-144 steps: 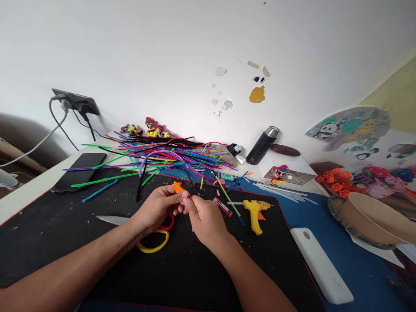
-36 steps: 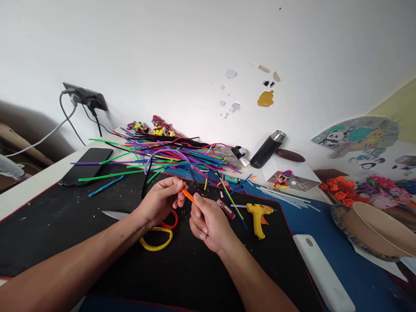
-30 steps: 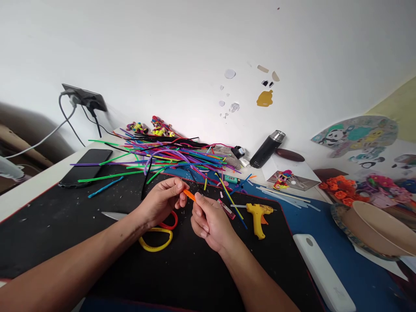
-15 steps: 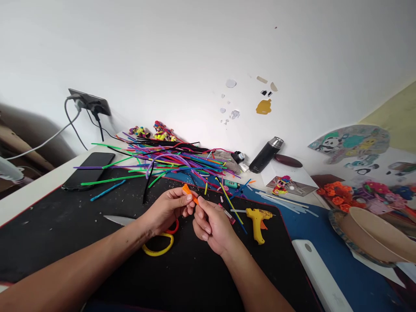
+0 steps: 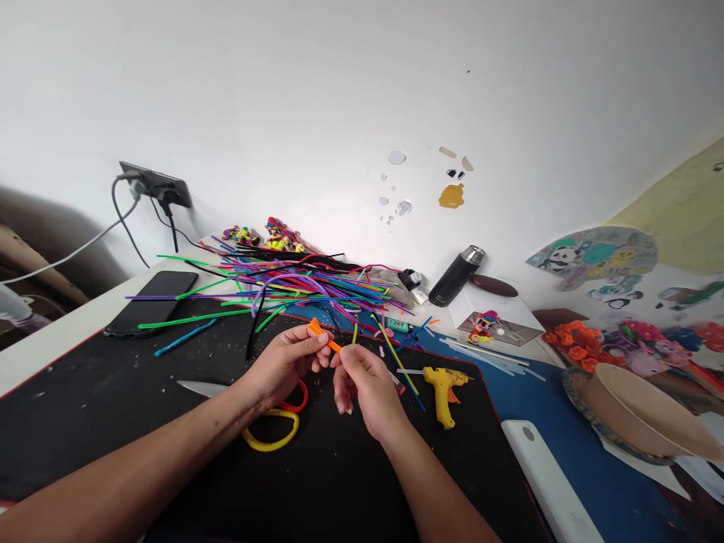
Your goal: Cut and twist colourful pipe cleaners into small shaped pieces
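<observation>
Orange piece [image 5: 317, 328] held above the black mat [image 5: 317, 483], between 2 hands; long axis slants from far left to near right, flared end pointing away and left, narrow end to the right. Left hand [image 5: 287, 363] pinches near the flare, right hand [image 5: 370, 383] the narrow end. Judged: strands gathered, shaping part-done; remainder cannot be told. Scissors [image 5: 270, 445] and glue gun [image 5: 442, 391] lie on the mat, unheld

My left grip [image 5: 283, 365] and right grip [image 5: 370, 383] are bare, the nails [image 5: 323, 338] short where I can see them. My left forearm [image 5: 164, 452] and right forearm [image 5: 435, 483] are bare too as far as they show, slim and narrowing toward the grip; a small spot [image 5: 216, 422] marks the left one.
</observation>
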`<control>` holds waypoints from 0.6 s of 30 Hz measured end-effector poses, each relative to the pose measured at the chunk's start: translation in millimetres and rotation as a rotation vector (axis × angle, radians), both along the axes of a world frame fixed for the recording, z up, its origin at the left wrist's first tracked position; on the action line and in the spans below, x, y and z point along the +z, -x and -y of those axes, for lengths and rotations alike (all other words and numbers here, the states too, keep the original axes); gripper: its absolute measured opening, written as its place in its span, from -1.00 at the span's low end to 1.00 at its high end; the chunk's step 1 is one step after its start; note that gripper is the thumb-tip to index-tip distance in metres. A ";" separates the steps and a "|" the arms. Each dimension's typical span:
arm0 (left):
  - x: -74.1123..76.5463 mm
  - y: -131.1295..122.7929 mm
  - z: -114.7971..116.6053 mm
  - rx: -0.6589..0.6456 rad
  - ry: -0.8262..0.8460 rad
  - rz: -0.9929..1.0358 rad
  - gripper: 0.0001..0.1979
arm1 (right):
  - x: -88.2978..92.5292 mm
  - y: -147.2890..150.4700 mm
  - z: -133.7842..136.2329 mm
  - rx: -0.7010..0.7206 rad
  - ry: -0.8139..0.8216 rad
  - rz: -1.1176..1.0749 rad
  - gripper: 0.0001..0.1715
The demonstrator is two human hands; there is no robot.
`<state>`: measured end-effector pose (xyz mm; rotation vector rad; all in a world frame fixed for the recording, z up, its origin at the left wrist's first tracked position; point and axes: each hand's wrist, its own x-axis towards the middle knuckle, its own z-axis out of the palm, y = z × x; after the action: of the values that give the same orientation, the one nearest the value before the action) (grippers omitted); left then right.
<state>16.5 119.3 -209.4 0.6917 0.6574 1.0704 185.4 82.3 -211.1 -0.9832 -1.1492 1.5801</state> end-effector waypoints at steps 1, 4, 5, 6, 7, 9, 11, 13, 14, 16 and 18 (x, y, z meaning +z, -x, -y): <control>-0.1 0.1 -0.1 -0.006 0.003 0.000 -0.61 | -0.4 -0.1 -0.2 -0.011 -0.011 0.024 -0.40; -1.6 0.1 0.1 -0.016 0.003 -0.008 -0.62 | -2.7 -1.0 -1.1 -0.041 -0.050 0.102 -0.40; -2.4 0.1 0.1 -0.016 0.000 -0.009 -0.62 | -3.4 -1.4 -1.5 -0.043 -0.058 0.118 -0.41; -3.2 0.2 0.0 -0.015 -0.004 -0.006 -0.62 | -3.7 -1.9 -1.8 -0.043 -0.058 0.120 -0.42; -3.9 0.4 -0.2 -0.011 -0.007 -0.001 -0.62 | -3.6 -2.3 -2.0 -0.039 -0.052 0.112 -0.43; -5.0 1.2 -0.7 -0.006 -0.009 0.015 -0.62 | -2.7 -3.0 -2.4 -0.033 -0.031 0.073 -0.44; -5.1 2.2 -1.3 -0.009 -0.011 0.024 -0.61 | -1.4 -3.2 -2.6 -0.033 -0.012 0.032 -0.45; -4.3 3.0 -1.7 -0.016 -0.016 0.023 -0.61 | -0.7 -3.1 -2.6 -0.032 0.002 0.002 -0.46; -3.7 3.3 -1.9 -0.018 -0.020 0.020 -0.61 | -0.5 -3.0 -2.5 -0.032 0.008 -0.010 -0.47; -2.5 3.6 -2.3 -0.019 -0.029 0.013 -0.62 | -0.7 -2.8 -2.3 -0.031 0.019 -0.027 -0.48; -1.7 3.7 -2.7 -0.023 -0.038 0.007 -0.62 | -0.8 -2.8 -1.9 -0.032 0.028 -0.036 -0.49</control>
<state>12.8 122.0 -211.1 0.7263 0.6228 1.0665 188.2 84.2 -211.8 -0.9831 -1.0838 1.5861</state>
